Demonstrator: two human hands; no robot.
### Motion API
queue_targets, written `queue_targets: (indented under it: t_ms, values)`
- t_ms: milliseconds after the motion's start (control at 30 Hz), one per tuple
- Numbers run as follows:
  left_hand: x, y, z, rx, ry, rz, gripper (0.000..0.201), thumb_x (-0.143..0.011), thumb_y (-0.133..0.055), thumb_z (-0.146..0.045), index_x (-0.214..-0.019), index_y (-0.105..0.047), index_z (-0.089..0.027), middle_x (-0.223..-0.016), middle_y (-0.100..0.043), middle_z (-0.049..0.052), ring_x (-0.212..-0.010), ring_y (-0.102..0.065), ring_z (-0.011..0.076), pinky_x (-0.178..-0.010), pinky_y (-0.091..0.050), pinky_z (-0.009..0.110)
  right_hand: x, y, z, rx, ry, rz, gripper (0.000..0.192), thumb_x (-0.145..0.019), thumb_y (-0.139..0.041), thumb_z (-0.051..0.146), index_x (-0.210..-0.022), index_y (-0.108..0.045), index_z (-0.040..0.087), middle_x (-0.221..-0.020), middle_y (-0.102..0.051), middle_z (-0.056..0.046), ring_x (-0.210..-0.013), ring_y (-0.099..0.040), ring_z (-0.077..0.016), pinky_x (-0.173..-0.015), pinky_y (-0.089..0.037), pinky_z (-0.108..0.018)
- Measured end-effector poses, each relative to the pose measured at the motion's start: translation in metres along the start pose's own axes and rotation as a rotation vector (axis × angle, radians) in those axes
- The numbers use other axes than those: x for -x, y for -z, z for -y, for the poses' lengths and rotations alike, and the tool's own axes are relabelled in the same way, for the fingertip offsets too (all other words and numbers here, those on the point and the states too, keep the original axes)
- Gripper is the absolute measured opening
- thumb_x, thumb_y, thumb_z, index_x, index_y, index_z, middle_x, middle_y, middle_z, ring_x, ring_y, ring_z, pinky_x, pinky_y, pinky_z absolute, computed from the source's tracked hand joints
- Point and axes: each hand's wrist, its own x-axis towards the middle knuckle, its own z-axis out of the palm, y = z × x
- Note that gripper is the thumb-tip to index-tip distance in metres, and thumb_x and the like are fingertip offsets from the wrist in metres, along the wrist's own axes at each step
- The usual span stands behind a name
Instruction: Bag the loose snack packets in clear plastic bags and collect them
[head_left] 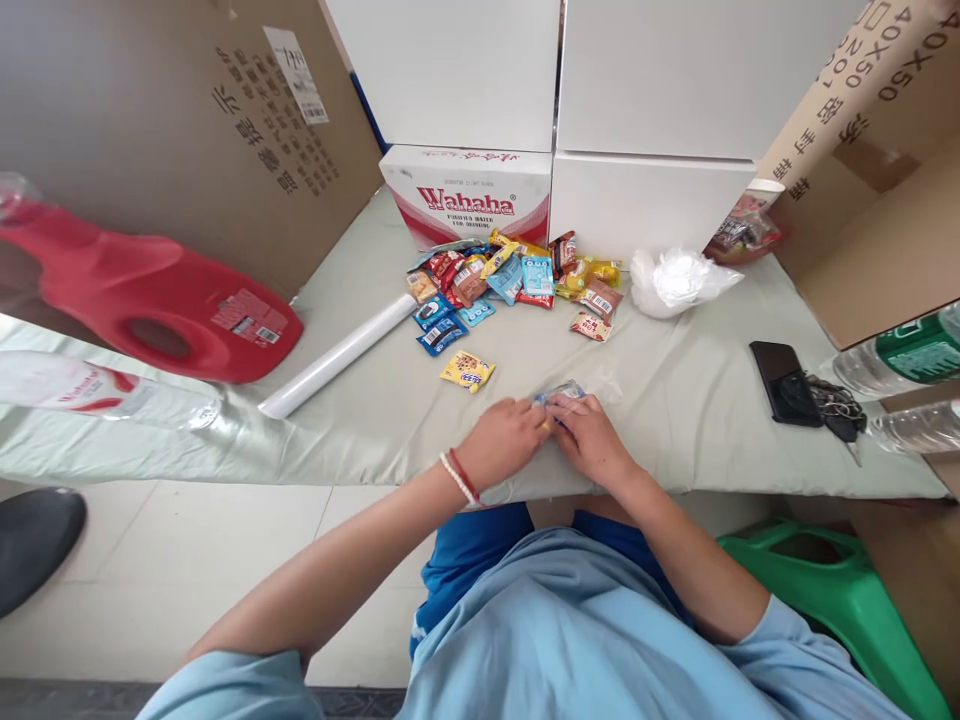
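Both my hands meet near the table's front edge, fingers closed on a small, shiny blue-and-silver snack packet (561, 392). My left hand (506, 438), with a red and a white bracelet at the wrist, grips its left side. My right hand (592, 438) holds the right side, and the fingers hide much of the packet. Just beyond, to the left, lies a single yellow cookie packet (468, 371). Farther back is a pile of mixed snack packets (495, 275) in several colours. A thin clear piece of plastic (606, 385) lies to the right of my right hand.
A white roll (337, 355), a red jug (165, 300) and a clear bottle (112, 390) are at the left. A Wahaha box (469, 200) stands behind the pile. A white plastic bag (679, 282), a black phone (784, 382), keys (838, 405) and bottles (919, 352) are at the right.
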Motion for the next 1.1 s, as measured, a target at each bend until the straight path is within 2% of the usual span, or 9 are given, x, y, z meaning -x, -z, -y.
queue_targets:
  t_ms: [200,333,467,533,667,833,900,1000,1100]
  values:
    - [0.033,-0.046,-0.024,-0.020,0.067,0.047,0.049,-0.103,-0.039,-0.014,-0.152,-0.045,-0.014,-0.101,-0.069,0.012,-0.098,-0.063,0.0256,-0.078,-0.047,0.037,0.020,0.001,-0.018,-0.558,-0.281,-0.176,0.029,-0.100,-0.058,0.043,-0.108,-0.079,0.025,-0.125,-0.075,-0.009,-0.115,-0.069,-0.0263,-0.103,-0.055,-0.049]
    - [0.037,-0.051,-0.028,0.001,0.117,0.026,0.054,-0.101,-0.040,-0.013,-0.155,-0.042,-0.014,-0.100,-0.068,0.012,-0.098,-0.063,0.0269,-0.079,-0.048,0.039,0.031,0.015,-0.006,-0.353,-0.315,-0.437,0.031,-0.103,-0.053,0.042,-0.113,-0.077,0.025,-0.114,-0.075,-0.010,-0.106,-0.070,-0.0262,-0.098,-0.057,-0.049]
    - [0.046,-0.050,-0.028,0.157,0.161,-0.079,0.045,-0.102,-0.042,-0.025,-0.144,-0.056,-0.016,-0.098,-0.067,0.012,-0.095,-0.062,0.0276,-0.081,-0.053,0.041,0.025,0.015,0.013,0.006,0.033,-0.109,0.033,-0.102,-0.052,0.026,-0.125,-0.075,0.031,-0.140,-0.065,-0.009,-0.123,-0.059,-0.0281,-0.108,-0.051,-0.052]
    - [0.053,-0.053,-0.027,0.282,0.299,-0.206,0.040,-0.104,-0.037,-0.028,-0.136,-0.060,-0.020,-0.103,-0.066,0.011,-0.096,-0.064,0.0240,-0.085,-0.055,0.038,0.018,0.007,0.013,0.066,0.101,0.023,0.034,-0.101,-0.052,0.022,-0.124,-0.076,0.029,-0.146,-0.060,-0.009,-0.119,-0.059,-0.0280,-0.103,-0.054,-0.050]
    - [0.059,-0.057,-0.030,0.274,0.765,-0.338,0.040,-0.103,-0.044,-0.036,-0.136,-0.057,-0.019,-0.121,-0.061,0.013,-0.098,-0.067,0.0235,-0.075,-0.057,0.035,0.014,-0.011,-0.001,0.047,0.099,0.023,0.032,-0.101,-0.052,0.019,-0.118,-0.078,0.027,-0.142,-0.062,-0.011,-0.112,-0.058,-0.0261,-0.098,-0.055,-0.047]
    - [0.059,-0.031,-0.033,0.207,0.818,-0.177,0.017,-0.092,-0.064,-0.033,-0.083,-0.068,-0.020,-0.100,-0.064,0.012,-0.103,-0.059,0.0323,-0.080,-0.052,0.043,0.017,-0.018,-0.012,-0.031,0.109,-0.055,0.031,-0.101,-0.055,0.017,-0.116,-0.079,0.028,-0.140,-0.063,-0.009,-0.103,-0.059,-0.0231,-0.093,-0.056,-0.043]
    - [0.056,-0.020,-0.032,0.413,0.861,-0.270,0.021,-0.089,-0.066,-0.031,-0.071,-0.061,-0.020,-0.091,-0.064,0.009,-0.092,-0.061,0.0264,-0.079,-0.050,0.040,0.017,-0.019,-0.014,-0.058,0.122,-0.069,0.030,-0.100,-0.056,0.017,-0.116,-0.079,0.028,-0.138,-0.064,-0.009,-0.104,-0.060,-0.0234,-0.093,-0.056,-0.044]
    - [0.034,-0.015,-0.030,1.045,0.946,-0.434,0.030,-0.084,-0.069,-0.038,-0.067,-0.051,-0.021,-0.066,-0.056,-0.001,-0.065,-0.056,0.0151,-0.067,-0.047,0.029,0.015,-0.019,-0.014,-0.088,0.123,-0.070,0.031,-0.100,-0.055,0.017,-0.118,-0.078,0.029,-0.139,-0.065,-0.008,-0.110,-0.061,-0.0246,-0.097,-0.055,-0.046]
    - [-0.002,-0.023,-0.029,1.554,0.925,-0.588,0.030,-0.084,-0.068,-0.046,-0.073,-0.056,-0.020,-0.066,-0.063,-0.001,-0.067,-0.062,0.0149,-0.070,-0.050,0.028,0.016,-0.016,-0.014,-0.136,0.128,-0.050,0.035,-0.101,-0.052,0.017,-0.126,-0.074,0.027,-0.143,-0.063,-0.009,-0.121,-0.061,-0.0263,-0.102,-0.053,-0.049]
